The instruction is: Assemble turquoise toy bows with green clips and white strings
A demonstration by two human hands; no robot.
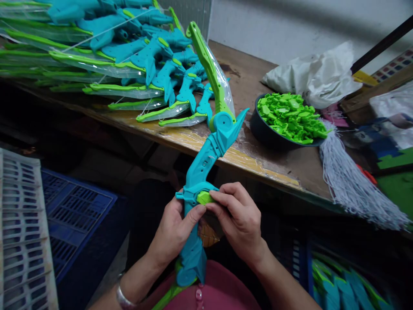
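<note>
Left hand (172, 230) grasping bow (200, 168) at middle, seemingly to steady it; right hand (237, 217) pinching green part (204, 197). Tabletop (241, 56) beyond carries heaped bows (146, 60) at left, overlapped, likely saving space. Held bow slants up from near torso (226, 284), probably keeping middle within both hands' reach. Bowl (263, 129) of green pieces (290, 116) at right, perhaps for right hand's convenience. Green part sits against bow's middle, fingertip-held, likely for fine control.

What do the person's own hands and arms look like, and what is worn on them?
The left hand and right hand are both without gloves. A smooth, shiny, silver-coloured bangle circles the left wrist; the right wrist shows no ornament. No sleeves cover the visible forearms; any sleeves higher up are out of view.
</note>
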